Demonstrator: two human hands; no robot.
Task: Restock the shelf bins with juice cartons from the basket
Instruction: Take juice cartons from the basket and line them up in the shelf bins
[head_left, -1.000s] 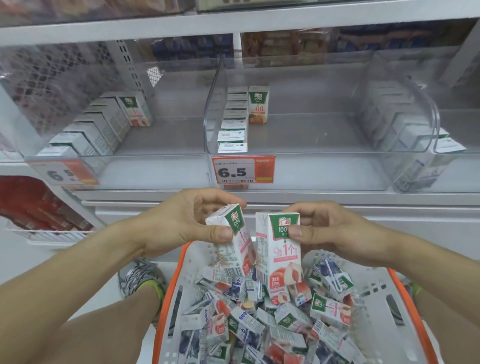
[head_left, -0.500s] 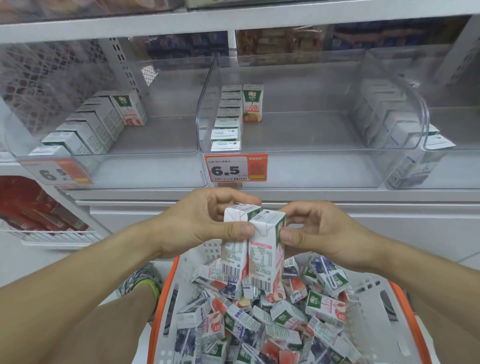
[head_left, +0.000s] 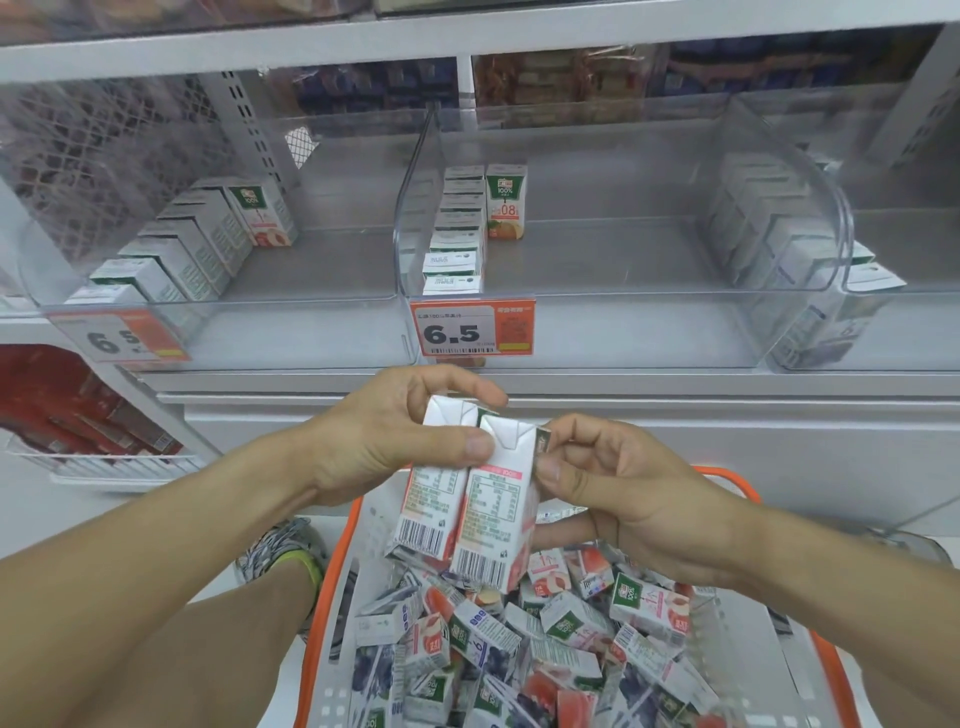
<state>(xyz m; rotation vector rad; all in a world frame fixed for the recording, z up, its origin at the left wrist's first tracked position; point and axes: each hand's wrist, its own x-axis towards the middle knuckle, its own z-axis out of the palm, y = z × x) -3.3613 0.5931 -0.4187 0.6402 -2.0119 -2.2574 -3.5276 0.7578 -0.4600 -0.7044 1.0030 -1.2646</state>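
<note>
at frame centre, left hand (head_left: 384, 436) and right hand (head_left: 623, 499) pinch two paired cartons (head_left: 467, 499) above the basket (head_left: 332, 561); next, lift them into the left bin (head_left: 218, 306).

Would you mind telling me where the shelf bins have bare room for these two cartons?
The middle bin is bare right of its carton row. The left bin is bare right of its diagonal row. The basket is crowded.

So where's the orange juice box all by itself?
In the head view, the orange carton stands upright near the back of the middle bin, just right of the carton row along the bin's left wall.
</note>
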